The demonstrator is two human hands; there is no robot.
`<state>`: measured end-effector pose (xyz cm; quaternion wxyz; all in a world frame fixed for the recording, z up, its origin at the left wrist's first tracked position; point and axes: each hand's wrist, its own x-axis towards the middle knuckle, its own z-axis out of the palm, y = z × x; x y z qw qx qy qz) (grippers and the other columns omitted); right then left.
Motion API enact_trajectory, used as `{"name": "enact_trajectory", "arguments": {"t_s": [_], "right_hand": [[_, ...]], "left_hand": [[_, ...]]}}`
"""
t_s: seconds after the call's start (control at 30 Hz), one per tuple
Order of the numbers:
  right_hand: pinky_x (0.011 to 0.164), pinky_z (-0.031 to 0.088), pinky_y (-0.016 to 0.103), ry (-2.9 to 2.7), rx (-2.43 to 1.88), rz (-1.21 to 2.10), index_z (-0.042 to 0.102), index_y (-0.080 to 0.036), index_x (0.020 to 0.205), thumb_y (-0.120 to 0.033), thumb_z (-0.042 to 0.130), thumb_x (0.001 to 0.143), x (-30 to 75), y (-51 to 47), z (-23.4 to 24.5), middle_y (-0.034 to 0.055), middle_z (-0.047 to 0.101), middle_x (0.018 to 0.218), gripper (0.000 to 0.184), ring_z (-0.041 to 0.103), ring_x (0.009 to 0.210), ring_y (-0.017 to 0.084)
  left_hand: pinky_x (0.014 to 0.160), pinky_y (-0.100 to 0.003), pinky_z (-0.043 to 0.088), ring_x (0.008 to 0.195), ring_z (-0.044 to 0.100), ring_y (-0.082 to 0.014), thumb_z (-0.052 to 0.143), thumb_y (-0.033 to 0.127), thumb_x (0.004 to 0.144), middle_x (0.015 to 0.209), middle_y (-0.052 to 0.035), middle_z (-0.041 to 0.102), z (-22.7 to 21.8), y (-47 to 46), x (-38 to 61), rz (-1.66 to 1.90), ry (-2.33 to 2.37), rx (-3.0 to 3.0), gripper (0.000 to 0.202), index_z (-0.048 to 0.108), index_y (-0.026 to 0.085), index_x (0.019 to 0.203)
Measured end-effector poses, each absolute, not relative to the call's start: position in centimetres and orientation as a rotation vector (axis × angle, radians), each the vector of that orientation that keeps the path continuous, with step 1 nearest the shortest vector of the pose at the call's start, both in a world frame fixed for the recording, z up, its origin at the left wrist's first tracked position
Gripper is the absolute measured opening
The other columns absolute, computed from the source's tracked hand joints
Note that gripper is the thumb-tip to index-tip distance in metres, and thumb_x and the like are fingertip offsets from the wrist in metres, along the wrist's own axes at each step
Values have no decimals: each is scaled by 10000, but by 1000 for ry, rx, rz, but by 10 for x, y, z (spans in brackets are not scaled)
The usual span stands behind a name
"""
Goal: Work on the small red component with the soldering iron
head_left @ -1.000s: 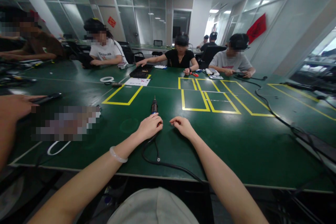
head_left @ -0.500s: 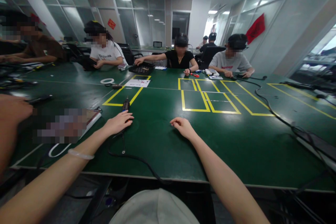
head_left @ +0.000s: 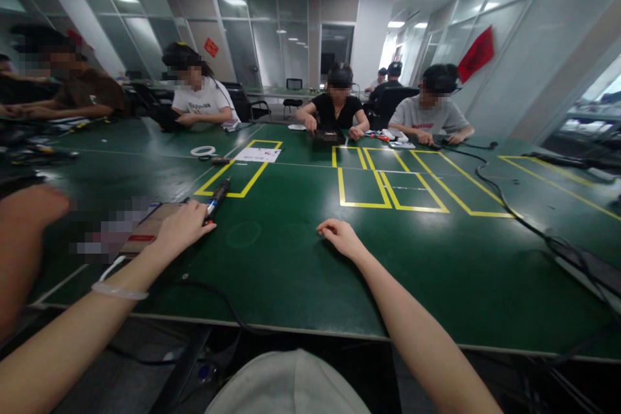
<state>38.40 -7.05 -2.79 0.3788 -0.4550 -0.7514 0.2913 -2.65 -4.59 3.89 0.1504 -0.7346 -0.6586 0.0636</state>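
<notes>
My left hand (head_left: 187, 225) is closed around an electric screwdriver (head_left: 218, 198), a dark pen-like body with a blue part and its tip pointing away to the upper right. Its rear end is hidden under the hand. A black cord (head_left: 213, 290) runs over the near part of the green table (head_left: 281, 284). Just left of that hand lies a flat brown device (head_left: 150, 228), partly blurred out, with a white cable (head_left: 114, 267). My right hand (head_left: 338, 237) rests on the tabletop with its fingers curled in and nothing visible in them.
Yellow tape frames (head_left: 363, 206) mark the tabletop. A white paper (head_left: 259, 154) and a white ring (head_left: 202, 151) lie beyond my left hand. Across the table a person handles a black tray (head_left: 328, 136). Another person's arm (head_left: 29, 220) reaches in at the left; a black cable (head_left: 509, 208) runs along the right.
My left hand has moved left with the screwdriver, which now leans to the right, and the cord has shifted. My right hand stays put. The person opposite has drawn the black tray closer to themselves.
</notes>
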Motion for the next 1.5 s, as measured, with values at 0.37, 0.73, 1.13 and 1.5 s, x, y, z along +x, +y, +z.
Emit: {"name": "enact_trajectory", "arguments": {"t_s": [0.37, 0.73, 1.13, 1.5], "right_hand": [[720, 468, 274, -1928, -1153, 739, 700, -177, 902, -164, 505, 832, 384, -70, -29, 35, 696, 827, 208, 615, 730, 150], [623, 454, 244, -1765, -1069, 1059, 667, -164, 858, -318, 507, 861, 379, -66, -31, 30, 670, 754, 222, 591, 653, 126], [468, 379, 203, -1571, -966, 1330, 529, -172, 813, -464, 605, 805, 375, -69, -30, -43, 542, 560, 302, 502, 489, 90], [563, 442, 226, -1727, -954, 1085, 533, -180, 906, -300, 606, 788, 375, -67, -32, -17, 575, 744, 184, 513, 580, 91]], "left_hand": [[722, -431, 478, 849, 642, -337, 384, 404, 876, 932, -180, 672, 51, -49, 0, 88, -2095, -2024, 398, 635, 115, 985], [744, -300, 489, 760, 601, -139, 551, 457, 833, 874, -50, 635, 28, -62, 157, -1346, -2032, -3430, 517, 559, 125, 1230], [774, -267, 445, 801, 598, -145, 503, 336, 885, 888, -10, 639, 6, -77, 192, -1074, -1448, -3368, 534, 389, 219, 1393], [759, -284, 476, 814, 617, -165, 560, 375, 836, 906, -35, 661, -2, -70, 183, -1295, -1659, -3225, 239, 603, 178, 964]]}}
